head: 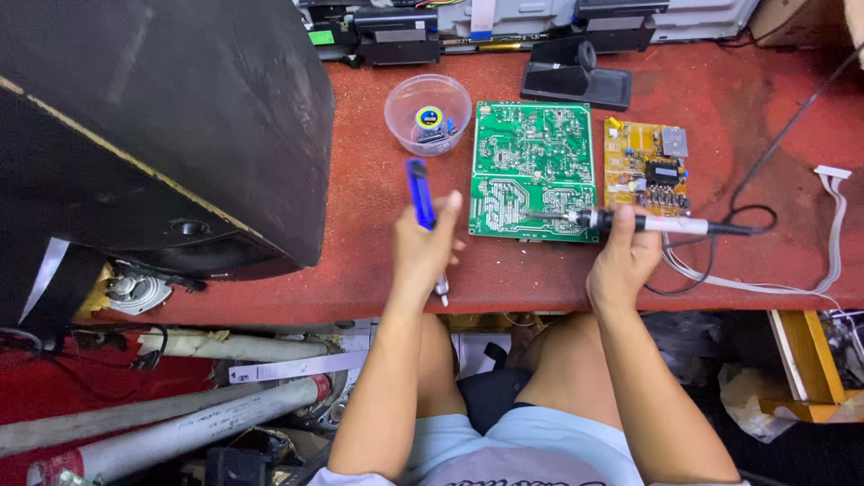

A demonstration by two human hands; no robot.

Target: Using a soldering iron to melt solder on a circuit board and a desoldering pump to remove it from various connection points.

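From the head view, looking down: the person sits at a red desk (360, 270), worn and stained, knees showing under its edge. The right hand (623, 256) is closed around the handle of a soldering iron (630, 221), which lies nearly level, its thin metal tip pointing left and resting on the lower right part of the green board (533, 169). The iron has a dark grip, a pale rear section and a black cord (765, 162) that loops away to the right across the desk.

The left hand (423, 247) is closed around a blue tool (420, 193), held upright and tilted a little left; its blue end sticks up above the fingers and a small silvery end shows below the palm near the desk edge. What kind of tool it is I cannot tell.

The green board lies flat, solder side up, with pale traces and many small joints. Just beside it on the right sits a smaller yellow board (646, 167), component side up, with a metal block and dark parts. Above and left of the green board stands a clear plastic bowl (428, 113) holding small parts. A white flat cable (832, 225) runs along the right. A big black cabinet (162, 126) fills the left of the desk
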